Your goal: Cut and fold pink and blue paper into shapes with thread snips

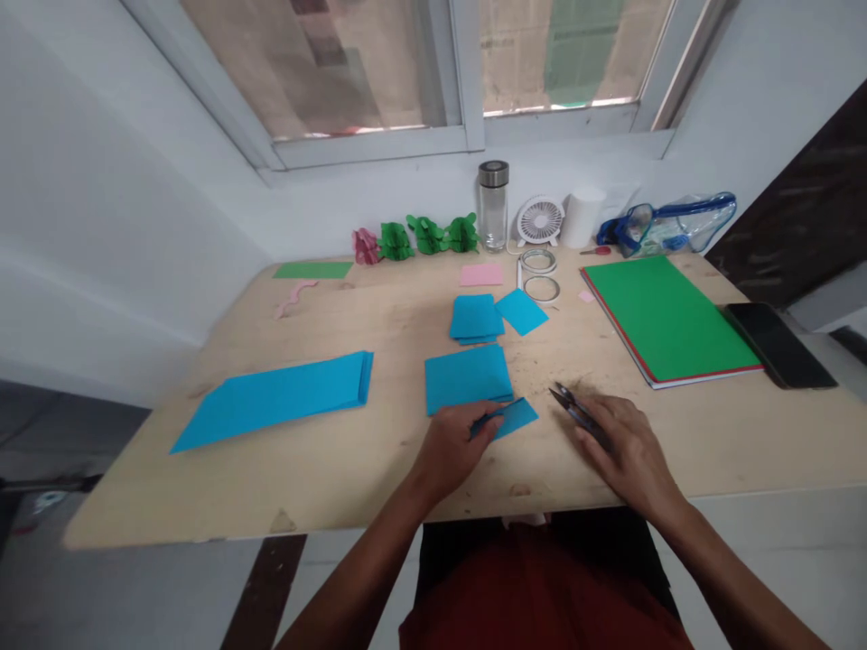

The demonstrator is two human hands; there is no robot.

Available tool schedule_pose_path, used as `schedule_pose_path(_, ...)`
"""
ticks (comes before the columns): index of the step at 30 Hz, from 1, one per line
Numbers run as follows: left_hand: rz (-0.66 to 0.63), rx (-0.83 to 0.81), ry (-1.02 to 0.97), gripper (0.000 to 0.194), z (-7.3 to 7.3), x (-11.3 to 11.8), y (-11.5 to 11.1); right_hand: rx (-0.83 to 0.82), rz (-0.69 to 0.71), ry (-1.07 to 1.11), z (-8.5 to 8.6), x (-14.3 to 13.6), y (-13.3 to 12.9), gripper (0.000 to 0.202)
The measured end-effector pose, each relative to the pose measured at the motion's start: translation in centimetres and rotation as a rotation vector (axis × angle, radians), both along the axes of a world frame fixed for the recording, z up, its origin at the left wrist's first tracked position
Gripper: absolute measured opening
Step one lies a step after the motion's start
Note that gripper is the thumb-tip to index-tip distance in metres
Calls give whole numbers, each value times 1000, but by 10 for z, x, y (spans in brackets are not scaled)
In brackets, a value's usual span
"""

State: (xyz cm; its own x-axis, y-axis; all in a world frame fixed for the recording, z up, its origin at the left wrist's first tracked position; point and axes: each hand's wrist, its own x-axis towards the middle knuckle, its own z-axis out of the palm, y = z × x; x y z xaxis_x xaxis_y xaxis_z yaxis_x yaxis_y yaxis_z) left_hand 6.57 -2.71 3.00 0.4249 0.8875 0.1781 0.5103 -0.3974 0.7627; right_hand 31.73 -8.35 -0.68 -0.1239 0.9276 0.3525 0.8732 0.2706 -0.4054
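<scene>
Between the thumb and fingers of my left hand [455, 444] is a blue paper piece [518, 418], its right corner sticking out past the fingertips. Right behind that hand lies a larger blue paper stack [467, 376]. My right hand [627, 444] is closed around small dark scissors [582, 418], whose blades point left toward the paper with their tips slightly apart. Farther back sit a stack of small blue squares [475, 318] and a single blue square [521, 311] touching its right side.
Long blue strips [277, 397] lie at left. A green paper pad [674, 316] and a phone [778, 343] are at right. Along the wall stand green paper shapes [426, 235], a glass bottle [494, 208], a small fan [540, 220] and a clear pouch [697, 221]. Tape rolls [542, 301] lie nearby.
</scene>
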Motion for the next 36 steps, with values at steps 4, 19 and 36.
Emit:
schedule_pose_path(4, -81, 59, 88, 22, -6, 9, -4, -190, 48, 494, 14, -43, 3, 42)
schedule_pose_path(19, 260, -178, -261, 32, -38, -14, -28, -349, -89, 874, 4, -88, 6, 38)
schedule_pose_path(36, 443, -309, -438, 13, -55, 10, -35, -390, -95, 888, -23, -85, 9, 30)
